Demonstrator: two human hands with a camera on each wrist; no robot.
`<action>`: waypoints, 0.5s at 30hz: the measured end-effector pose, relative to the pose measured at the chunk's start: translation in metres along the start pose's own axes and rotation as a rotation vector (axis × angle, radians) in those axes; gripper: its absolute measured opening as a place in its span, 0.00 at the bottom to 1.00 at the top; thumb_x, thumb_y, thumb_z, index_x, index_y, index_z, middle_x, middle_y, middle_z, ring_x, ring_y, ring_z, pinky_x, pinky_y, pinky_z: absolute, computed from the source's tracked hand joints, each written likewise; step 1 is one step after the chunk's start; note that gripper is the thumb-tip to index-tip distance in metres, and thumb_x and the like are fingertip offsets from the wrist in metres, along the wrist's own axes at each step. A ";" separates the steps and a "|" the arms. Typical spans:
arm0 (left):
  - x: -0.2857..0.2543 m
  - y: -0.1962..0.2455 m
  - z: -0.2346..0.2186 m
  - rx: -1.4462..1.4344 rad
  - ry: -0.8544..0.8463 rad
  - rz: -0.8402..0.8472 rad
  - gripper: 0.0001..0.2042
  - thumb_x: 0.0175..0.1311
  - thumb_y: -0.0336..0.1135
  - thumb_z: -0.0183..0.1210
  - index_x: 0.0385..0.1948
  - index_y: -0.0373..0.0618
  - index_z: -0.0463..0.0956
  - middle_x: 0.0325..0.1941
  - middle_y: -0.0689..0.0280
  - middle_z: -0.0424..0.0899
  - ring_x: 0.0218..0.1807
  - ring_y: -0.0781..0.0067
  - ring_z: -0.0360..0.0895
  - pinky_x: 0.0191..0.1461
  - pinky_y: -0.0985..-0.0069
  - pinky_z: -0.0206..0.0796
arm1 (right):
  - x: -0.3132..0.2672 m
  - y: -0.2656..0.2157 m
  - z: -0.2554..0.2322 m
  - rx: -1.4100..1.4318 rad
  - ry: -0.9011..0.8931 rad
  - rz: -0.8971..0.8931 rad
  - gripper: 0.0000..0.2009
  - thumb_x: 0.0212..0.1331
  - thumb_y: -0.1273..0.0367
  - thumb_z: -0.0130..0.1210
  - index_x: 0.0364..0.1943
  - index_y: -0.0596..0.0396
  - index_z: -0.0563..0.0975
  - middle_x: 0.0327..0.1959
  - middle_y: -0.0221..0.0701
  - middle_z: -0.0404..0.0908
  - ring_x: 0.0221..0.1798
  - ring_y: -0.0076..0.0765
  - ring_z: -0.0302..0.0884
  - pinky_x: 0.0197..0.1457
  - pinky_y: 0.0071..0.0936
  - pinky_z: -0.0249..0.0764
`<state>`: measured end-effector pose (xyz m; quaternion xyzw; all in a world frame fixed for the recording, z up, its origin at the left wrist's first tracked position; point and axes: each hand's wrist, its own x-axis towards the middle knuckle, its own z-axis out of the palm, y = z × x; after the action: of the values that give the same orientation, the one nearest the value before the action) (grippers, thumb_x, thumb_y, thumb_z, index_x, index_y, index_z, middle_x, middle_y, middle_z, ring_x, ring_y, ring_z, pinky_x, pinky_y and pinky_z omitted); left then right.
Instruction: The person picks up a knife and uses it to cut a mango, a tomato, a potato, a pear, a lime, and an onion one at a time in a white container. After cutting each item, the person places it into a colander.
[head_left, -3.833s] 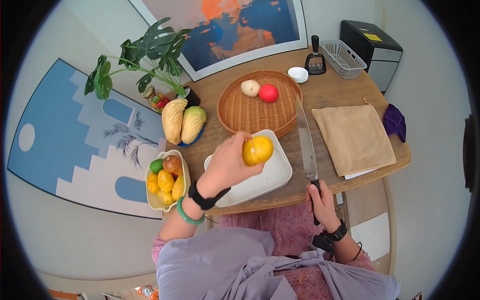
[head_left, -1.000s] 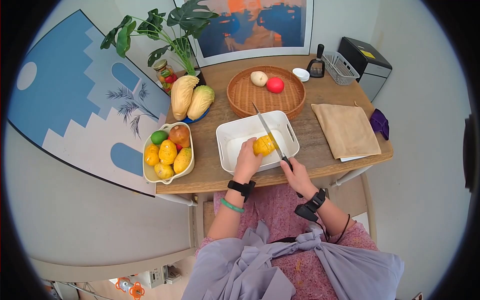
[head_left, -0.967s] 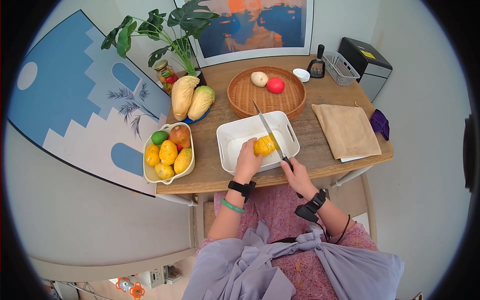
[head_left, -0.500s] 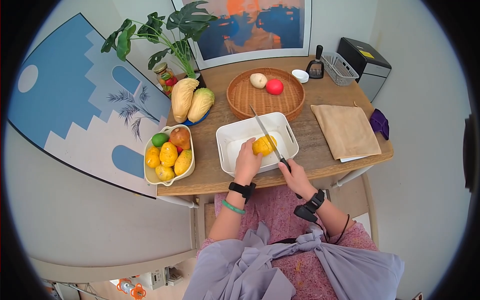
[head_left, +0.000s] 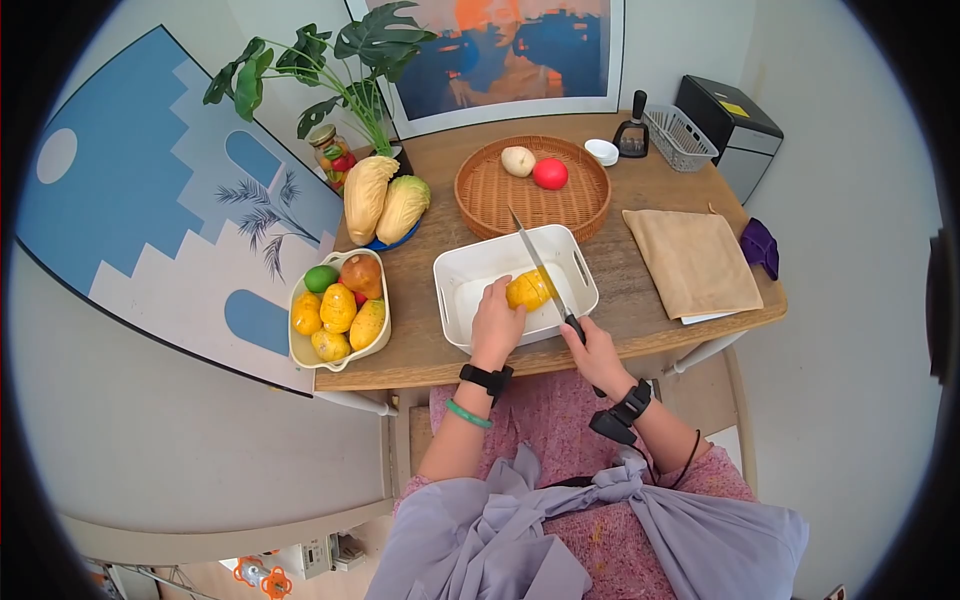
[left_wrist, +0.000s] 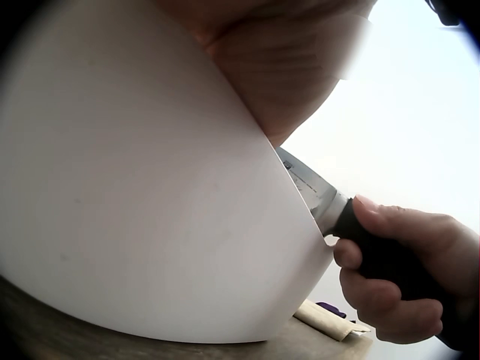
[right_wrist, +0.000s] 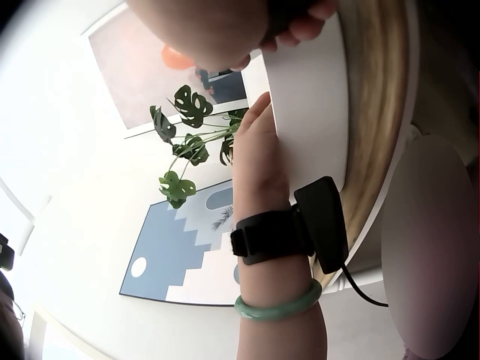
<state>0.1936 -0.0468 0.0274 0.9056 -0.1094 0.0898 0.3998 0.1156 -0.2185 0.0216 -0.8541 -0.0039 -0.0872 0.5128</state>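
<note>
In the head view a yellow fruit (head_left: 527, 290) lies inside the white tub (head_left: 465, 262), with lines scored on its surface. My left hand (head_left: 497, 322) grips its left side. My right hand (head_left: 597, 357) is wrapped round the black handle of a long knife (head_left: 540, 262), whose blade slants up and left along the fruit's right side. Whether the edge is in the flesh, I cannot tell. In the left wrist view the right hand (left_wrist: 397, 274) holds the handle beside the tub wall (left_wrist: 165, 187). The tub wall hides the fruit in both wrist views.
A cream basket (head_left: 384, 335) of fruit stands left, below two cabbages (head_left: 368, 200). Behind the tub a wicker tray (head_left: 480, 215) holds a pale round item and a red one. A beige cloth bag (head_left: 692, 262) lies right. A grey basket (head_left: 680, 137) stands at the back.
Since the earliest frame, the left hand and fruit have come down into the tub, and the knife has moved from right of the tub to the fruit. Over the last second they hardly shift.
</note>
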 end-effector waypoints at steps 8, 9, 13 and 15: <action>0.000 -0.003 0.002 0.003 0.003 0.006 0.24 0.55 0.27 0.58 0.57 0.43 0.67 0.54 0.52 0.74 0.53 0.49 0.75 0.55 0.60 0.70 | 0.000 -0.001 -0.003 -0.026 0.007 0.014 0.18 0.67 0.59 0.51 0.32 0.65 0.71 0.22 0.53 0.75 0.29 0.61 0.76 0.31 0.44 0.69; 0.000 -0.003 0.002 0.004 0.005 0.007 0.24 0.55 0.27 0.58 0.57 0.43 0.67 0.54 0.52 0.74 0.53 0.49 0.75 0.55 0.60 0.70 | 0.000 -0.002 -0.002 -0.025 0.007 0.012 0.18 0.67 0.59 0.51 0.32 0.65 0.71 0.22 0.53 0.75 0.29 0.61 0.76 0.31 0.44 0.69; -0.001 -0.004 0.003 0.001 -0.002 -0.002 0.25 0.54 0.25 0.57 0.57 0.43 0.67 0.54 0.52 0.74 0.53 0.48 0.74 0.55 0.60 0.70 | -0.002 -0.002 -0.002 -0.008 0.008 0.007 0.18 0.67 0.59 0.51 0.31 0.64 0.70 0.22 0.52 0.75 0.28 0.61 0.75 0.31 0.44 0.68; 0.001 -0.005 0.004 -0.001 0.013 0.027 0.25 0.53 0.24 0.57 0.57 0.43 0.67 0.54 0.52 0.74 0.53 0.48 0.74 0.55 0.60 0.70 | -0.001 -0.003 -0.003 -0.025 -0.023 0.027 0.18 0.67 0.59 0.51 0.31 0.64 0.70 0.22 0.52 0.75 0.28 0.62 0.75 0.31 0.44 0.68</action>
<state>0.1964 -0.0466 0.0210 0.9032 -0.1191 0.1010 0.3997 0.1135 -0.2195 0.0251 -0.8613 0.0029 -0.0707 0.5032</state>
